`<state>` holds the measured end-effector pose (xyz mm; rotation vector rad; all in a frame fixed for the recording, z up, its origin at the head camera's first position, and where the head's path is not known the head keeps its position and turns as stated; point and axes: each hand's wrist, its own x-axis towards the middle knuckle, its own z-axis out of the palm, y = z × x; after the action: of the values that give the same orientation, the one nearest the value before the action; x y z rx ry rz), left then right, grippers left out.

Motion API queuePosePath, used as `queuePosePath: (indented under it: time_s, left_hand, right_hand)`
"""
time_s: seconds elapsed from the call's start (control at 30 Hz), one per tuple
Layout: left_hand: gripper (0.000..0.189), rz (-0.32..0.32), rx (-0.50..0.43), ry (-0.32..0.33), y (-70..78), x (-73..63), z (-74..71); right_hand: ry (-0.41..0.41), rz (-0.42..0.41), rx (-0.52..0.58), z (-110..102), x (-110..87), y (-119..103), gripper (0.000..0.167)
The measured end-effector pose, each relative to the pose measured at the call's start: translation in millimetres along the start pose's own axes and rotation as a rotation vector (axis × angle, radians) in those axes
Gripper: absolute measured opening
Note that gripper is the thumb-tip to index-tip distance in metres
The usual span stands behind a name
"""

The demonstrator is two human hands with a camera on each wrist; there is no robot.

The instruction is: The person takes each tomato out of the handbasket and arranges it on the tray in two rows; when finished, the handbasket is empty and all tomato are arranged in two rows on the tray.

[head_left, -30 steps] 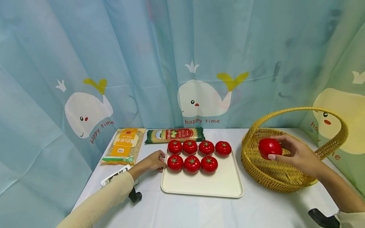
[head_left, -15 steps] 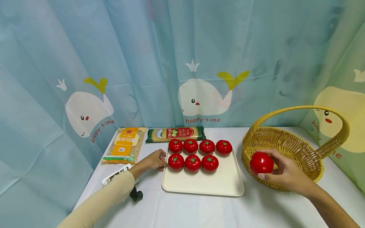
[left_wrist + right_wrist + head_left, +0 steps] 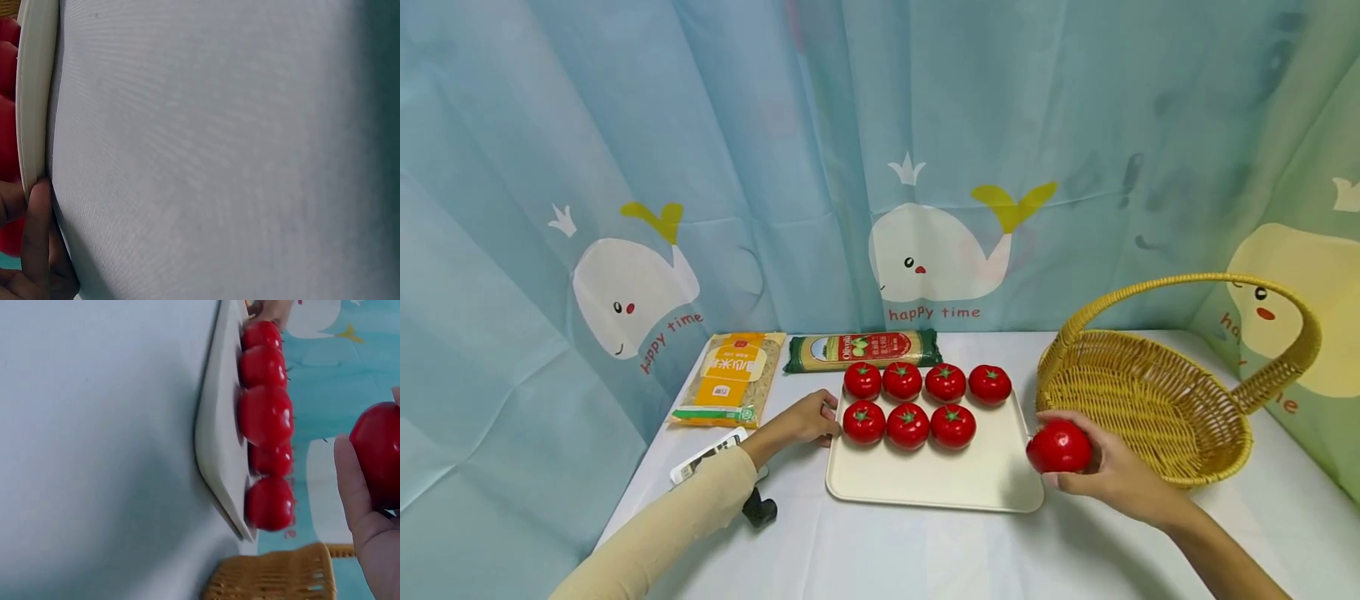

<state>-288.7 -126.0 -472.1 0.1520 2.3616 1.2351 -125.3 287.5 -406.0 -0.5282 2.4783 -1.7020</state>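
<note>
My right hand point(image 3: 1116, 475) grips a shiny red tomato point(image 3: 1059, 447) above the table, between the tray's right edge and the basket. Thumb and fingers lie on opposite sides of it in the right wrist view, where the tomato point(image 3: 380, 453) is cut by the frame edge. The cream tray point(image 3: 925, 492) carries two rows of tomatoes point(image 3: 907, 426), four behind and three in front. At its left edge, my left hand point(image 3: 808, 419) pinches the rim, thumb inside and fingers outside, as the left wrist view shows on the tray rim point(image 3: 36, 94).
Right of the tray stands a yellow wicker basket point(image 3: 1180, 375) with a tall arched handle. Behind the tray lies a spaghetti packet point(image 3: 865, 351); a grain bag point(image 3: 730, 379) lies at the back left. A white, phone-like object point(image 3: 707, 454) is partly under the left forearm.
My right hand has carried the tomato out from over the basket, leftward and toward the tray's right edge. The left hand stays at the tray rim.
</note>
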Motion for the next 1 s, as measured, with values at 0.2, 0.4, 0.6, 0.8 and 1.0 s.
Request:
queuePosePath:
  time_s: [0.2,0.4,0.6,0.8,1.0]
  left_hand:
    - [0.044,0.005,0.008,0.007,-1.9,0.0,1.2]
    - [0.043,0.011,0.008,0.006,-2.6,1.6,1.1]
    - [0.044,0.022,-0.002,-0.004,-0.3,3.2,-0.5]
    - [0.044,0.014,-0.005,-0.005,0.4,3.7,-1.3]
    - [0.044,0.011,0.003,-0.003,-0.7,3.6,-0.4]
  right_hand:
    - [-0.038,-0.045,-0.002,11.2,7.9,6.1,0.051]
    - [-0.044,-0.063,-0.003,18.2,14.3,10.9,0.058]
    - [-0.01,-0.022,-0.053,23.7,18.5,11.3,0.047]
    - [-0.041,-0.06,-0.017,24.5,22.5,12.5,0.028]
    - [-0.061,-0.057,-0.005,29.5,26.3,15.9,0.033]
